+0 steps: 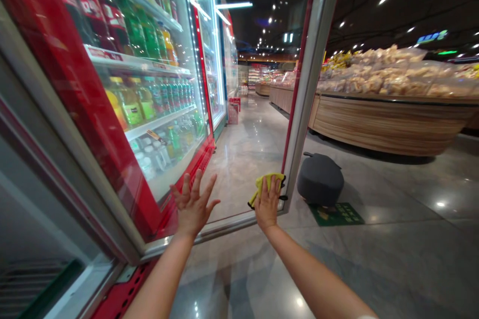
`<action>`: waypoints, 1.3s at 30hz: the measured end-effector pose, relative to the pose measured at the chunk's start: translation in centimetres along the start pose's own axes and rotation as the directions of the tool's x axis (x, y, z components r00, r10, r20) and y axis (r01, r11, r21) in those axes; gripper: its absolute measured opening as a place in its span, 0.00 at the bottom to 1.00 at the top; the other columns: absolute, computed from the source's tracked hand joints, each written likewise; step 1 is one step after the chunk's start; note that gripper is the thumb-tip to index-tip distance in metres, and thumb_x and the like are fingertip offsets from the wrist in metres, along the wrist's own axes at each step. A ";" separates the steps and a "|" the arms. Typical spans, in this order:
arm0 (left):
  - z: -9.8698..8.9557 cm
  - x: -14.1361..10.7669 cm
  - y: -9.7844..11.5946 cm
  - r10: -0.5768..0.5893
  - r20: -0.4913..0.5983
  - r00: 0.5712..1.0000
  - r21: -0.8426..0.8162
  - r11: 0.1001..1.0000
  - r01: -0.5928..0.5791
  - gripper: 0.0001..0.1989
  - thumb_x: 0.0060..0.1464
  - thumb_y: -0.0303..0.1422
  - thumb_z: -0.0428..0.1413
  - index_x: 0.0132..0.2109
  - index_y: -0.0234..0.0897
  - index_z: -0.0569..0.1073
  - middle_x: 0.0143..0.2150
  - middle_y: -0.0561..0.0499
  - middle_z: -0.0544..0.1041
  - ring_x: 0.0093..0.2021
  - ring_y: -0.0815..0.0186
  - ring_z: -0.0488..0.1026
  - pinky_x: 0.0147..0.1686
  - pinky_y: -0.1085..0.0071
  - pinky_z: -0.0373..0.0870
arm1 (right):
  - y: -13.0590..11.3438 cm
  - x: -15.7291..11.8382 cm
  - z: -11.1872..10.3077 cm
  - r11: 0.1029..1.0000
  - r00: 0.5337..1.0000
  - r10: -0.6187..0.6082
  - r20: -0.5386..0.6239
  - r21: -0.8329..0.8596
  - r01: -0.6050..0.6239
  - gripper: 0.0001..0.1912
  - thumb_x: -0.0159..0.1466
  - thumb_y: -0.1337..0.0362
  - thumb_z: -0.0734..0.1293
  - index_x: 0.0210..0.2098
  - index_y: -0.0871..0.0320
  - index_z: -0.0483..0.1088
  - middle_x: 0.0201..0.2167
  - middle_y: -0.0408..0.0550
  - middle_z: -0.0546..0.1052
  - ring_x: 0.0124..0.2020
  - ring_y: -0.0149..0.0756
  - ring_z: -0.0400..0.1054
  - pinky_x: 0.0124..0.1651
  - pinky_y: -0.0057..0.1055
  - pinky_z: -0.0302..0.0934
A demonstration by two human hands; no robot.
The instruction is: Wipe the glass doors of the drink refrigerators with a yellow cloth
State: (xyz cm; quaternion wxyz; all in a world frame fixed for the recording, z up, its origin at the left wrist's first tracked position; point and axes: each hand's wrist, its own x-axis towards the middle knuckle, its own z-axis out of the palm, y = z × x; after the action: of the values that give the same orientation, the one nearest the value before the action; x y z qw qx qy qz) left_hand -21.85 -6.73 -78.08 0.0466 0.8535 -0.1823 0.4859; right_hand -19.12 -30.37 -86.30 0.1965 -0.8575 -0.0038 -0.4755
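Note:
A glass fridge door (239,159) in a silver frame stands swung out in front of me. Low on the pane near its far lower corner, my right hand (267,202) presses a yellow cloth with dark edging (267,183) against the glass, the palm behind the cloth hidden. My left hand (193,204) has its fingers spread near the lower part of the same pane, holding nothing. Whether its fingertips touch the glass I cannot tell. Through the door, shelves (160,67) of bottled drinks show in the lit red cooler.
A dark grey round stool (321,179) stands on the floor right of the door, beside a green floor sticker (339,214). Farther back is a wood-panelled display (377,122) heaped with bagged goods. Coolers line the aisle's left side.

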 end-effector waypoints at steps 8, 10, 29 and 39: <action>0.7 0.3 0.2 -0.043 0.019 0.999 -0.052 0.998 0.044 0.49 0.54 0.38 0.66 0.74 0.60 0.46 0.78 0.51 0.40 0.77 0.43 0.32 0.69 0.32 0.23 | 1.6 4.7 -0.5 0.998 0.993 -0.008 0.118 0.056 0.002 0.47 0.61 0.76 0.59 0.76 0.49 0.38 0.78 0.48 0.33 0.77 0.55 0.29 0.73 0.61 0.44; 0.7 0.4 0.3 -0.051 0.034 0.998 -0.070 0.996 0.053 0.49 0.55 0.37 0.66 0.74 0.61 0.46 0.78 0.52 0.40 0.77 0.43 0.32 0.69 0.32 0.22 | 2.6 3.9 -0.1 0.995 0.994 0.021 0.112 0.092 -0.032 0.47 0.62 0.76 0.58 0.76 0.49 0.36 0.78 0.47 0.33 0.77 0.50 0.29 0.74 0.56 0.44; 0.5 0.5 0.3 -0.051 0.086 0.995 -0.088 0.994 0.059 0.49 0.56 0.36 0.64 0.74 0.60 0.44 0.79 0.54 0.34 0.76 0.41 0.29 0.68 0.31 0.21 | 2.9 -1.6 2.7 0.969 0.985 0.169 0.035 0.179 -0.173 0.46 0.61 0.78 0.54 0.76 0.55 0.34 0.77 0.53 0.34 0.77 0.43 0.29 0.73 0.54 0.46; 0.5 0.2 0.4 -0.033 0.090 0.995 -0.041 0.999 0.036 0.51 0.55 0.34 0.65 0.74 0.58 0.43 0.78 0.51 0.32 0.76 0.43 0.27 0.68 0.31 0.23 | -3.7 3.4 1.7 0.991 0.998 0.018 0.058 0.134 -0.025 0.46 0.61 0.77 0.57 0.76 0.54 0.39 0.77 0.53 0.39 0.77 0.53 0.27 0.72 0.64 0.41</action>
State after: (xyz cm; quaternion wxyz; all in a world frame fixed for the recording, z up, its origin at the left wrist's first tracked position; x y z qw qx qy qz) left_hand -21.51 -7.24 -78.18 0.0648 0.8764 -0.1796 0.4422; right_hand -16.63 -27.03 -83.14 0.2587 -0.8555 -0.0321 -0.4475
